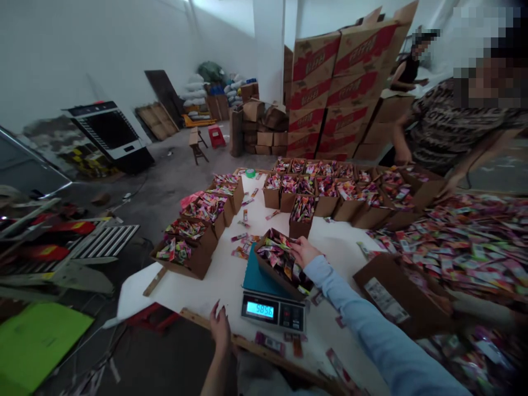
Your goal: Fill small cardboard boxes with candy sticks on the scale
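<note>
A digital scale (pixel 264 311) with a lit blue display stands near the table's front edge. On its teal platform a small cardboard box (pixel 274 272) sits at a slant, filled with small colourful packets (pixel 280 256). My right hand (pixel 306 252), in a light blue sleeve, reaches over the box's right rim. Its fingers are bent down together among the packets, and whatever is between them is hidden. Left of the scale, by the wooden table edge, my left hand (pixel 220 324) is raised with fingers apart and holds nothing. Loose packets (pixel 243 245) lie beside the scale.
Filled boxes line the table's left side (pixel 190 250) and back (pixel 325 190). At right, a tilted carton (pixel 400 294) rests by a large packet heap (pixel 474 247), with another person's arm beside it. A person (pixel 445 124) stands behind. Stacked red-printed cartons (pixel 342 88) rise beyond.
</note>
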`<state>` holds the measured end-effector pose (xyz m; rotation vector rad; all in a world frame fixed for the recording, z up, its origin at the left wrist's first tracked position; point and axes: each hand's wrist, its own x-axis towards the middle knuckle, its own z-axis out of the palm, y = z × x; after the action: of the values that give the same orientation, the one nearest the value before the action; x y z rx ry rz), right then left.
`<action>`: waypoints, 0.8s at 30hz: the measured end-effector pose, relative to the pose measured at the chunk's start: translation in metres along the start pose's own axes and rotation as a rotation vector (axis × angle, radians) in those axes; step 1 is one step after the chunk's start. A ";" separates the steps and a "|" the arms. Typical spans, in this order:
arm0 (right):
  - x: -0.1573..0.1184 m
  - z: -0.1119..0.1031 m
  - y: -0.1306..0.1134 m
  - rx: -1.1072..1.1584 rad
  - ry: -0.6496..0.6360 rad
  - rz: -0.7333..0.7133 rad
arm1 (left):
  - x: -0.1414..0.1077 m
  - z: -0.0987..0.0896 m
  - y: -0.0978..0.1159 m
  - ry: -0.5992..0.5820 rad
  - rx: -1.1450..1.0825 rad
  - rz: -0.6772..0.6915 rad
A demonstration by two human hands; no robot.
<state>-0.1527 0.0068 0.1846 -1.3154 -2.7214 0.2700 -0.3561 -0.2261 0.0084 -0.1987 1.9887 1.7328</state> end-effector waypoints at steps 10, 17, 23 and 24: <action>-0.028 -0.039 0.043 0.236 0.637 -0.057 | 0.001 -0.006 -0.007 0.073 -0.016 0.000; -0.079 -0.053 0.080 0.407 0.984 0.220 | 0.006 -0.018 -0.011 0.094 -0.054 -0.007; -0.102 -0.031 0.093 0.480 0.968 0.434 | 0.015 -0.022 -0.016 0.124 -0.026 0.031; -0.104 -0.029 0.095 0.485 0.959 0.455 | 0.016 -0.021 -0.017 0.123 -0.018 0.048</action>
<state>-0.0107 -0.0134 0.1916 -1.3882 -1.4551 0.2263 -0.3684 -0.2462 -0.0120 -0.2722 2.0808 1.8089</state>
